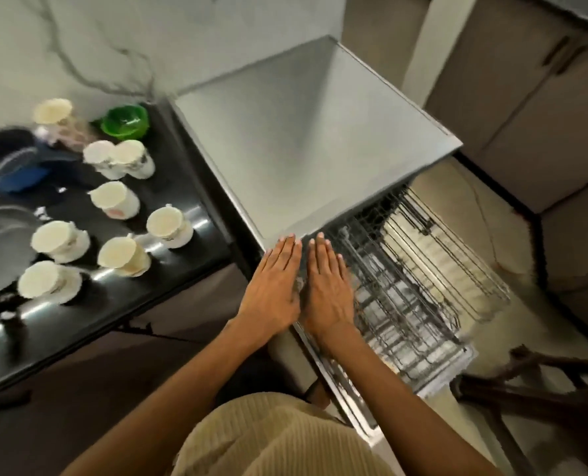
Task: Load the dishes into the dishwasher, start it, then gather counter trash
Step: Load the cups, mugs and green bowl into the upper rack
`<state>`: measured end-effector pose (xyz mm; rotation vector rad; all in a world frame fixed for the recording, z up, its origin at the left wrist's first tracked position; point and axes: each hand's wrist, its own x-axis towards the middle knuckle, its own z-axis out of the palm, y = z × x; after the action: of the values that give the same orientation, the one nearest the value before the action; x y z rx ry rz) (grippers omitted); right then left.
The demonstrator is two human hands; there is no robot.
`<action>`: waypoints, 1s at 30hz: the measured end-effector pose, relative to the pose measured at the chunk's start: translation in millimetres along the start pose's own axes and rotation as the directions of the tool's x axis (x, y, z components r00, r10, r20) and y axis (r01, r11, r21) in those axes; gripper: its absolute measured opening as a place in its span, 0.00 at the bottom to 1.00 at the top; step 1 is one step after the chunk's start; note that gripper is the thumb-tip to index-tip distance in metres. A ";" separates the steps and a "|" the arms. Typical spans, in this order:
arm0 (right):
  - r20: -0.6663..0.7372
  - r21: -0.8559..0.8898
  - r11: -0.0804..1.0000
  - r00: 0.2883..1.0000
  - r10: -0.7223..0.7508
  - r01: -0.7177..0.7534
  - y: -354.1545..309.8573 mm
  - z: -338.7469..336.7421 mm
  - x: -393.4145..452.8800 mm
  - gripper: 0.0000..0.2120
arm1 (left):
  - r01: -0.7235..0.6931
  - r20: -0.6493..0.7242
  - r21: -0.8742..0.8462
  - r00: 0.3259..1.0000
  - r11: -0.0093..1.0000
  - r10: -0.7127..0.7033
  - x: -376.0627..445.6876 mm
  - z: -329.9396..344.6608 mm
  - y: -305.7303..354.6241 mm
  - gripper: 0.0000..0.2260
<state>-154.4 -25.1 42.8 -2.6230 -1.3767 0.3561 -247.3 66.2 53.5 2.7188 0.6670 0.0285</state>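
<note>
Both hands were out flat, palms down and side by side, right at the front corner of the dishwasher (306, 142): left hand (273, 290) and right hand (327, 290) almost touching each other, fingers straight and together, gripping nothing, fingertips pointing toward the steel top. Couldn't really tell whether they were pressing on anything or just held above the rack's near edge. The dishwasher stood just past the right end of the black counter (90, 317), its flat grey top bare, and the wire rack (412, 269) was pulled out of its front, long axis running from the machine's opening out toward the lower right. The rack looked bare, though that part was pretty blurry. All the dishes were on the counter: a bunch of cream cups (114, 199) spread over its middle and right part, mouths up, several sitting on saucers, with two of them touching near the back. A green bowl (124, 121) sat at the back right corner by the marble wall (90, 39), a dark blue pan (9, 159) was at the back left, and grey plates (1, 249) lay along the left edge. A dark wooden chair (539, 383) showed at the lower right on the floor.
</note>
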 end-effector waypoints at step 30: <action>-0.117 0.056 0.872 0.871 -0.477 0.486 -314.2 1.4 158.0 0.35 | 0.410 -0.262 -0.277 0.838 0.869 -0.479 -73.3 -141.4 -283.2 0.34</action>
<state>-315.5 282.6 97.8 -2.0937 -1.8630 0.2021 -452.8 314.0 97.6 2.3077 1.3049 0.4154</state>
